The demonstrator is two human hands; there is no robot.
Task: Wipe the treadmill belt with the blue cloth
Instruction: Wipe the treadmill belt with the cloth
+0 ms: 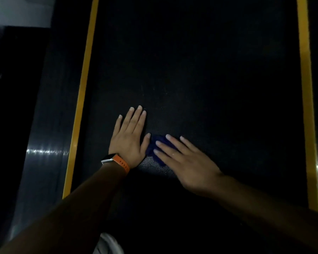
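Observation:
The black treadmill belt (200, 70) fills the middle of the view, dimly lit. My left hand (129, 137) lies flat on the belt with straight fingers, an orange-strapped watch on its wrist. Just to its right, my right hand (184, 158) presses the blue cloth (151, 148) onto the belt with straight fingers. Only a small bunched part of the cloth shows beyond the fingertips, touching my left thumb; the rest is hidden under my right hand.
Yellow stripes run along the belt's left side (81, 99) and right side (306, 88). Glossy dark side rails (44, 153) lie outside them. A pale object (108, 244), unclear in the dark, shows at the bottom edge.

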